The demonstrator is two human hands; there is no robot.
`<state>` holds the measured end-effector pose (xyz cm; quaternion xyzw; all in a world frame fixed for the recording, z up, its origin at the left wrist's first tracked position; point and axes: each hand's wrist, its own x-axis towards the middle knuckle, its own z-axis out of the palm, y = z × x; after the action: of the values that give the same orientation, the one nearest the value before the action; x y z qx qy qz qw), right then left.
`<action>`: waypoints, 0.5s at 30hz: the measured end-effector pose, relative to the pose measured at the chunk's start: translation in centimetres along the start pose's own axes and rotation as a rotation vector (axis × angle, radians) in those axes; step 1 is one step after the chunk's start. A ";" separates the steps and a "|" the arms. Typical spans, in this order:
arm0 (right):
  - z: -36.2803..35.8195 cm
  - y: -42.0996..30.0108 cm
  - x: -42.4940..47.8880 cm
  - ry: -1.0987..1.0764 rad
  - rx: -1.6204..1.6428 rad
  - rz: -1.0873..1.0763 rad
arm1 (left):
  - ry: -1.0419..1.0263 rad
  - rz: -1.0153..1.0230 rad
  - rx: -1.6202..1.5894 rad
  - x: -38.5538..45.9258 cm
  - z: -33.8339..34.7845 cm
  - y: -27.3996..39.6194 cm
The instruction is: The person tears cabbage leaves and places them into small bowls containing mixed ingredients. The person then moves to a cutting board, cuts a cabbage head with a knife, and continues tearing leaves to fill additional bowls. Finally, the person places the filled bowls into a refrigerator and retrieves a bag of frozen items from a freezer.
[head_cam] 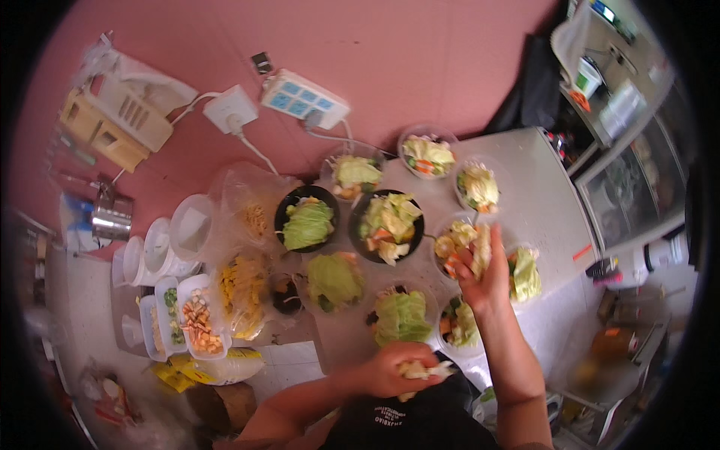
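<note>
My left hand point(400, 368) is closed around a clump of pale leafy pieces, close to my body at the table's near edge. My right hand point(485, 275) grips a pale, wrinkled food piece point(482, 250) over a clear bowl point(436, 264) with carrot slices and cabbage. Around it stand several more clear bowls of vegetables topped with cabbage leaves, among them a near bowl point(402, 318) and a back bowl point(427, 154). Two black bowls, one at the left point(307, 222) and one in the middle point(387, 225), hold cabbage and other vegetables.
To the left are white trays of chopped food point(201, 323), a plastic bag of yellow pieces point(242, 289), a dark small cup point(287, 293) and stacked clear containers point(191, 225). A power strip point(305, 100) with cords hangs on the pink wall. A metal pot point(112, 216) is further left.
</note>
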<state>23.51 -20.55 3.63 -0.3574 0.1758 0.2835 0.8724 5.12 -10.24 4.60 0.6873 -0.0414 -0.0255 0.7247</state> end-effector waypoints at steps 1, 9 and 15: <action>1.9 0.6 2.1 -0.076 -0.163 0.002 | 0.033 -0.125 -0.030 -1.3 -1.3 0.2; 11.6 8.4 19.7 -0.464 -1.235 -0.321 | 0.948 -0.550 -0.212 -12.7 -6.1 -1.8; 8.7 8.9 22.2 -0.260 -0.940 -0.699 | 0.720 -1.035 -0.054 -26.1 -3.2 -11.3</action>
<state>36.20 -0.89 -6.42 -0.7040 -0.2045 0.0687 0.6766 -20.34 -5.22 -7.52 0.5653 0.5436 -0.1410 0.6041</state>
